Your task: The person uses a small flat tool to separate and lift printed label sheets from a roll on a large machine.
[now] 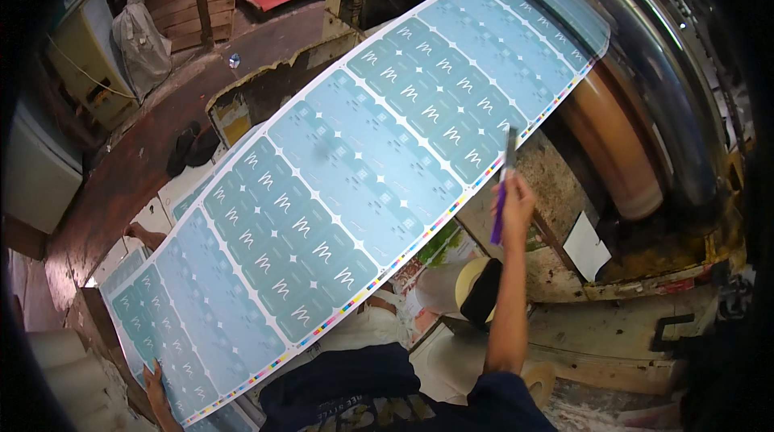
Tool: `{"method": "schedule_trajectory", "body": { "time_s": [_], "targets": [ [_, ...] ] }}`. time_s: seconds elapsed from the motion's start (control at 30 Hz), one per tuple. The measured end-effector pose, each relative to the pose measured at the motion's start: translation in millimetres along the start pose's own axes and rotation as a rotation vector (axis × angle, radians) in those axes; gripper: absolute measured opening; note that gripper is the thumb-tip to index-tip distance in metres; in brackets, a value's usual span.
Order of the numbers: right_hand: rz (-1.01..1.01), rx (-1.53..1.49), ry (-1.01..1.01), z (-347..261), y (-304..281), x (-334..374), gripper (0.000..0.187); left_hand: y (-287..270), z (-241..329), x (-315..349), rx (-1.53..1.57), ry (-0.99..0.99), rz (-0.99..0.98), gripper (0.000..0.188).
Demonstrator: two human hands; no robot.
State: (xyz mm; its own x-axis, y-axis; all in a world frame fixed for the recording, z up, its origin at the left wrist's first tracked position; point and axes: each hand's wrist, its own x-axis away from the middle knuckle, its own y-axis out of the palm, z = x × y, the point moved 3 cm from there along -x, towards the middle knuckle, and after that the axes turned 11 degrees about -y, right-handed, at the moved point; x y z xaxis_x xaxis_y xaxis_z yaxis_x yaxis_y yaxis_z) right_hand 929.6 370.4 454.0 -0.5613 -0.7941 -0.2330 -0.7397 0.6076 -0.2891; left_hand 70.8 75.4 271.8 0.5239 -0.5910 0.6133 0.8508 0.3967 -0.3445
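Long blue-green sheet (pixel 361 156), purple-handled knife (pixel 497 222) in your right grip (pixel 520 200) at its near edge — left grip (pixel 155 388) at left end, closure unclear

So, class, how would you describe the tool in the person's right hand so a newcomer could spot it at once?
Start with the long printed sheet slanting from lower left up toward the brown roller. Follow its lower edge, lined with coloured marks, to the right hand. The slim tool gripped there stands out from the blue-green sheet by its purple handle and narrow grey blade.
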Motion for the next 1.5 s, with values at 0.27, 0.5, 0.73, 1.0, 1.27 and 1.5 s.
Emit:
{"method": "schedule_trajectory", "body": {
  "time_s": [0.27, 0.5, 0.73, 1.0, 1.27, 1.5],
  "targets": [
    [-0.051, 0.029, -0.088, -6.5, 41.3, 92.6, 0.031, 5.6, 30.0, 32.1, -0.102, 0.027, 0.128, 0.053],
    [-0.261, 0.748, -0.921, -23.5, 19.2, 28.9, 0.066, -12.2, 17.3, 31.8, 0.02, -0.006, 0.048, 0.046],
    [-0.254, 0.518, -1.029, -24.9, 7.8, -7.8, 0.049, -6.1, -0.8, 17.6, 0.174, 0.079, -0.128, 0.042],
    [0.058, 0.276, -0.604, -5.3, 82.0, 244.8, 0.018, -169.9, -171.7, -155.6, 0.025, 0.008, 0.213, 0.049],
    [-0.191, 0.394, -0.811, -95.9, 174.3, 425.2, 0.036, -52.8, -103.0, -281.8, 0.172, 0.286, 0.01, 0.034],
    [-0.41, 0.248, -0.791, -87.2, 217.0, 511.5, 0.05, 15.1, -68.0, -326.3, -0.035, 0.544, 0.323, 0.07]
  ]
}}
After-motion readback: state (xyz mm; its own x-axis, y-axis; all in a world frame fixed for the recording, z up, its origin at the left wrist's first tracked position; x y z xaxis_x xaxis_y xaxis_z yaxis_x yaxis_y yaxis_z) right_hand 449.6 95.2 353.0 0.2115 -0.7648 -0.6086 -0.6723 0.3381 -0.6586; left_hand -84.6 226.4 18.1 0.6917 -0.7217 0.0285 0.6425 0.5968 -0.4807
